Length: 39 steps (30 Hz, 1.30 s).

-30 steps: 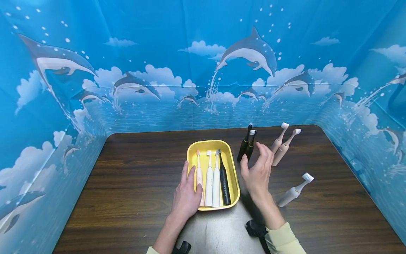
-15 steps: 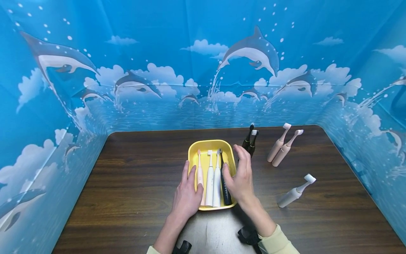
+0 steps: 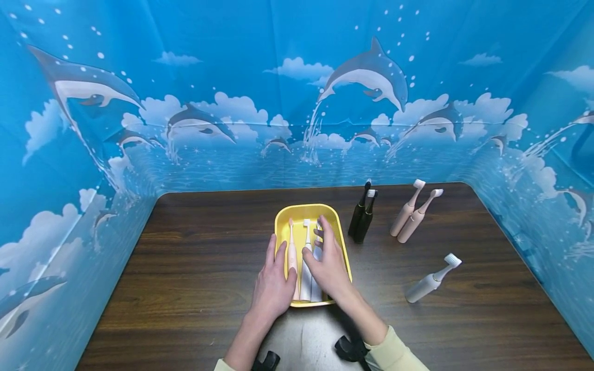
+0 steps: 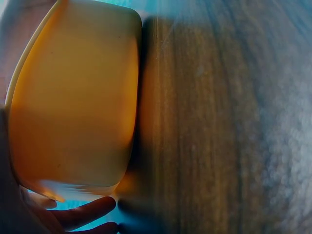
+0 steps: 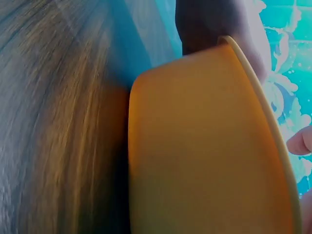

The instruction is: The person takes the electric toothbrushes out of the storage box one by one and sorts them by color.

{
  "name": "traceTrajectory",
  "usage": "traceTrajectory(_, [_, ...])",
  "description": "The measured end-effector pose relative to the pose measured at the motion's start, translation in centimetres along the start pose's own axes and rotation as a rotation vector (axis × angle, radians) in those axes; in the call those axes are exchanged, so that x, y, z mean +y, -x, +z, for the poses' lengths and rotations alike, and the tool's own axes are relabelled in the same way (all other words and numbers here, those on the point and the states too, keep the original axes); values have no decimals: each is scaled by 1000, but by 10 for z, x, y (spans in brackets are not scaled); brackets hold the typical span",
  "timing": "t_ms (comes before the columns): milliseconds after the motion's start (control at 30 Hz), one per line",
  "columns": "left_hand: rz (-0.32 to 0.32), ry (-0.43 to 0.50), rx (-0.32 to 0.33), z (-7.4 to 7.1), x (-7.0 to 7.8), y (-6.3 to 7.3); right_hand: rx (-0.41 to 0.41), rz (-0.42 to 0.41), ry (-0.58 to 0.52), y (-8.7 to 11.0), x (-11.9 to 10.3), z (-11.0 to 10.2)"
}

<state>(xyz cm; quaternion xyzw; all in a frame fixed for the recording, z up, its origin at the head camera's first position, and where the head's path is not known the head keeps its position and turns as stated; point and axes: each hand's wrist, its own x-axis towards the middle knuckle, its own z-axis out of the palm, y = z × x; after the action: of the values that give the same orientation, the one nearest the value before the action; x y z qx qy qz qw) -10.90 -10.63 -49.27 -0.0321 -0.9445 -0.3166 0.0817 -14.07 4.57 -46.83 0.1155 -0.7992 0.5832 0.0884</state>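
Note:
A yellow tray [image 3: 341, 226] holds several electric toothbrushes lying side by side. My left hand [image 3: 273, 287] grips its left side, the thumb over the rim and the fingers along the outside; the left wrist view shows those fingers [image 4: 87, 213] beyond the tray wall [image 4: 78, 107]. My right hand [image 3: 330, 267] is above the tray's right half, fingers spread and bent, nothing held. Under it are a white toothbrush [image 3: 317, 288] and a mostly hidden black one. A pink toothbrush [image 3: 292, 252] and another white toothbrush [image 3: 306, 286] lie further left.
Right of the tray, two black toothbrushes [image 3: 362, 219] stand upright on the wooden table [image 3: 209, 247]. Two pink toothbrushes [image 3: 412, 219] stand beyond them. A white-grey toothbrush [image 3: 424, 286] stands nearer, at the right. A dolphin-print curtain [image 3: 232, 154] surrounds the table.
My right hand has moved left, from beside the standing black toothbrushes to over the tray, and now covers most of the black toothbrush inside. The left hand has stayed put.

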Motion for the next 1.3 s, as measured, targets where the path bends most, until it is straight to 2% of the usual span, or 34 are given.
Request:
traceTrajectory(100, [-7, 1, -11, 0, 0, 0, -51, 100, -23, -2, -1, 5])
traceTrajectory(267, [-13, 3, -17, -1, 1, 0, -85, 256, -56, -6, 1, 13])
traceTrajectory(367, [-10, 3, -14, 0, 1, 0, -101, 302, -35, -8, 3, 17])
traceTrajectory(633, [2, 1, -13, 1, 1, 1, -107, 310, 126, -13, 8, 20])
traceTrajectory(800, [21, 3, 11, 1, 0, 1, -208, 271, 234, -19, 8, 20])
traceTrajectory(1000, [1, 10, -5, 2, 1, -1, -351, 139, 550, -29, 10, 22])
traceTrajectory(1067, [-4, 13, -13, 2, 2, -1, -386, 115, 614, -33, 9, 23])
traceTrajectory(1133, [-9, 11, -24, 2, 2, -1, -409, 119, 625, -36, 10, 25])
traceTrajectory(1300, [-26, 16, -41, 1, 4, 0, -447, 178, 546, -39, 11, 29])
